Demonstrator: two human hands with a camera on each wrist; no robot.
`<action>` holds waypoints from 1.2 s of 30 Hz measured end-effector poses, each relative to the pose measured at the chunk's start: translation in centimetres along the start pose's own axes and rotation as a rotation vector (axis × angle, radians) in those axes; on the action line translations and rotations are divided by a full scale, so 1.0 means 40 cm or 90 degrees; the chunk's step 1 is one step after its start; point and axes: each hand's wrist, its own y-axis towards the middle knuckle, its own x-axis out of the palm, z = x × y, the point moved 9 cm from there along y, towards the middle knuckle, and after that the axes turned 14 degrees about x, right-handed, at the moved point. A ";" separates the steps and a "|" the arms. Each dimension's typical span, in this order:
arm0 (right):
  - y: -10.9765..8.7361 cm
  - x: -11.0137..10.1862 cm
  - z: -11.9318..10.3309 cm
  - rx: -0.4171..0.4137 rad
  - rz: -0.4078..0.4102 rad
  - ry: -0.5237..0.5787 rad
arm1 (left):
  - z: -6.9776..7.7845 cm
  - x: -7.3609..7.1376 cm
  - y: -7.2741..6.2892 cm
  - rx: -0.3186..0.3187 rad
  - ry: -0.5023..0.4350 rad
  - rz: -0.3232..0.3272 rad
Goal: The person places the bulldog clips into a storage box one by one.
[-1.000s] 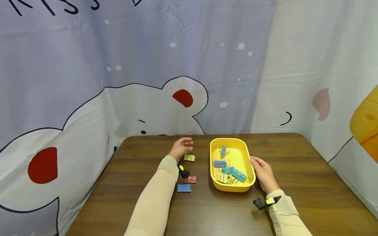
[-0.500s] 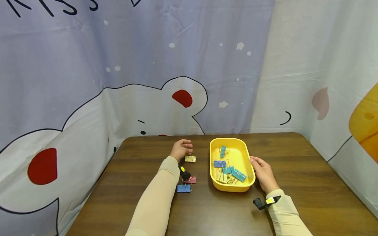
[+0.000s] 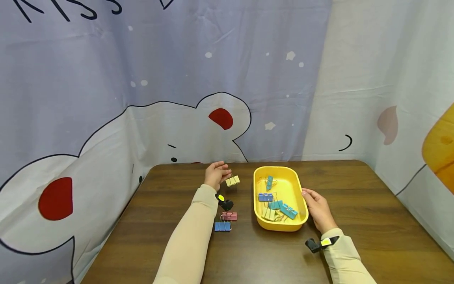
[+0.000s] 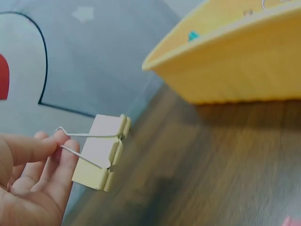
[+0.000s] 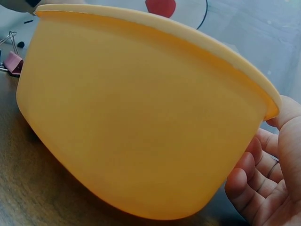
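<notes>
In the head view my left hand [image 3: 214, 176] pinches the wire handles of a pale yellow binder clip [image 3: 232, 181], held just above the table. The left wrist view shows thumb and fingertips on the handles, with the yellow clip [image 4: 101, 153] hanging body outward. My right hand [image 3: 318, 209] holds the right side of a yellow plastic basket [image 3: 257, 215]. In the right wrist view its thumb is at the basket's rim [image 5: 155, 21] and its curled fingers [image 5: 237, 181] lie against the outer wall. Blue, teal and pale yellow binder clips [image 3: 289, 211] lie in the basket.
A pink binder clip [image 3: 229, 216] and a blue binder clip [image 3: 222, 227] lie on the brown wooden table [image 3: 248, 256], near the left forearm. A printed curtain [image 3: 170, 130] hangs behind the table's back edge.
My left hand has taken the pale yellow clip by its handles and raised it from the table, tilting it slightly. The right hand and basket have stayed in place.
</notes>
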 end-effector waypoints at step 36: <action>0.006 -0.003 0.000 0.000 -0.003 0.007 | 0.061 0.333 -0.154 0.017 -0.075 -0.146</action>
